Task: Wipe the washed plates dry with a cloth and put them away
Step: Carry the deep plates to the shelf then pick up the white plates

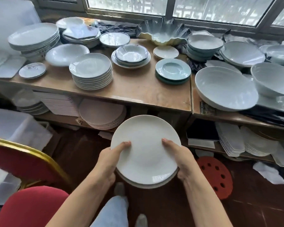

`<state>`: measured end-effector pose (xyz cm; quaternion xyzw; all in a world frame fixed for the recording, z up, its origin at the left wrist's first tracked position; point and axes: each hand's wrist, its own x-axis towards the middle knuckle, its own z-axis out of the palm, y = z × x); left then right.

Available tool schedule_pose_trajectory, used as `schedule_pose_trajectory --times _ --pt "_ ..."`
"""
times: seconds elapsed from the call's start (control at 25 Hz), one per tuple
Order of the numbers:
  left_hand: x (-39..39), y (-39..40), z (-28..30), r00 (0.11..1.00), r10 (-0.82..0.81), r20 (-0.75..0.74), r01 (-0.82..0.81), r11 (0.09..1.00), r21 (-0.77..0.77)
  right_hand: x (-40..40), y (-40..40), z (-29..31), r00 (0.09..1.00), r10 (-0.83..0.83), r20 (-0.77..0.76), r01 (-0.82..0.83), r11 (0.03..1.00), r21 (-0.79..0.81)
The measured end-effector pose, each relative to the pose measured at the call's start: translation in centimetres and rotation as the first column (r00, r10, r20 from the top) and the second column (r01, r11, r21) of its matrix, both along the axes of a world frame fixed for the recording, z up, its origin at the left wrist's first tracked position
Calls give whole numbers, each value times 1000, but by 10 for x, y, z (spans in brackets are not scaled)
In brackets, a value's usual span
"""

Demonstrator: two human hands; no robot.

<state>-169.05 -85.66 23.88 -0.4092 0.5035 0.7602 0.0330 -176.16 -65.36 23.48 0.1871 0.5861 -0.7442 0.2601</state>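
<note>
wooden table (138,89) | crowded with dishes | under window (170,5)

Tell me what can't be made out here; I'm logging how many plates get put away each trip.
- Head view: how many plates are in the held stack; the top plate covers all but an edge underneath.
- The fingers of the left hand and right hand are hidden under the stack; only the thumbs show.
- The lower shelf stacks are shadowed by the tabletop.
- No cloth is visible.

White plates (144,151) in both hands' grip
</note>
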Motion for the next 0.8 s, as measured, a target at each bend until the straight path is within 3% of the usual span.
schedule_pose_trajectory --times 0.52,0.8 --pt "-284 -124 -40 986 -156 56 159 985 -60 -250 -110 -35 997 -65 37 60 992 109" --pt "-388 -151 -66 977 -196 84 202 976 -76 -358 -143 -70 994 -69 84 56 988 147"
